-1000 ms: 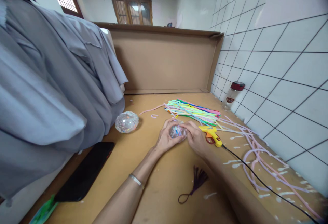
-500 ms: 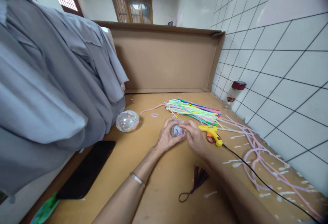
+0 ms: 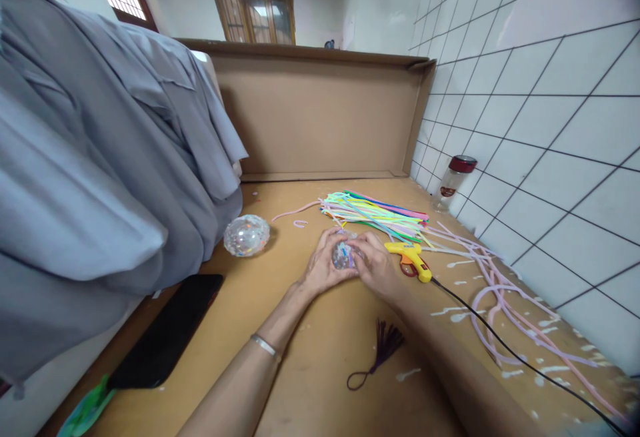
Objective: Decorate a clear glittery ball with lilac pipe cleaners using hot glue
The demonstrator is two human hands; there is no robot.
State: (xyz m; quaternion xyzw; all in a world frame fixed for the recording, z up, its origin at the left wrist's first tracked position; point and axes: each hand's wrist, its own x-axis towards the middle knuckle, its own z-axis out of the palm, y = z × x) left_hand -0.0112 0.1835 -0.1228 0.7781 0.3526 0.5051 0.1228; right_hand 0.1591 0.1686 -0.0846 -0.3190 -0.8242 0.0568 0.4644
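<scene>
A small clear ball (image 3: 343, 255) with coloured bits on or in it sits between my hands, over the middle of the table. My left hand (image 3: 321, 258) is curled around its left side, thumb along the near edge. From the right, the fingers of my right hand (image 3: 373, 260) press on the ball's face; whether they pinch a small piece there is hidden. Just right of that hand lies a yellow glue gun (image 3: 411, 258). A bundle of coloured pipe cleaners (image 3: 373, 213) rests beyond both hands. Nearer to me is a dark tassel (image 3: 386, 347) with a cord loop.
A larger clear ball (image 3: 247, 235) stands at left, behind a black phone (image 3: 167, 330). Loose pink and lilac strips (image 3: 493, 290) and a black cord (image 3: 480, 320) spread along the right. A red-lidded bottle (image 3: 453, 183) stands by the tiled wall. Cardboard (image 3: 325, 117) closes the back; grey cloth (image 3: 125, 157) hangs left.
My right fingers have shifted slightly down over the ball's face, and the ball seems turned a little. My left hand keeps its hold. The whole view has moved slightly.
</scene>
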